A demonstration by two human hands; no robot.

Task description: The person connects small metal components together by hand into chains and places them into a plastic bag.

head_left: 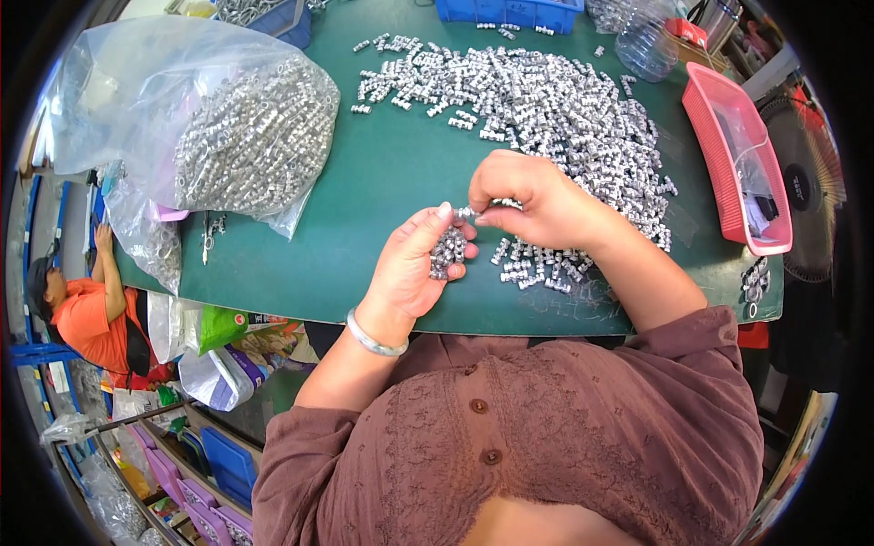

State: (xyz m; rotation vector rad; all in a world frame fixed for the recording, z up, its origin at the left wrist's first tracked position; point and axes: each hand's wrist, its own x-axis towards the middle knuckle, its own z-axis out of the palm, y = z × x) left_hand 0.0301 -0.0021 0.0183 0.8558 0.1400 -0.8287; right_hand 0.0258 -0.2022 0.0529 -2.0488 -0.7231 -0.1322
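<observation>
My left hand (410, 259), with a pale bangle on its wrist, is closed around a handful of small silvery metal fittings (446, 255). At its thumb and fingertips, my right hand (542, 202) pinches another small metal fitting (466, 213); the rest of what its curled fingers hold is partly hidden. Both hands are just above the green table (410, 173). Behind and beside my right hand spreads a large pile of ridged silvery metal fittings (546, 100). Some loose fittings (533, 264) lie below my right wrist, close to the near edge.
A clear plastic bag (255, 136) full of metal parts stands at the left. Blue bins (510, 9) line the far edge; a clear plastic jar (646, 50) and pink basket (778, 232) stand at the right. A fan (803, 187) is beyond. A person in orange (91, 318) is at far left.
</observation>
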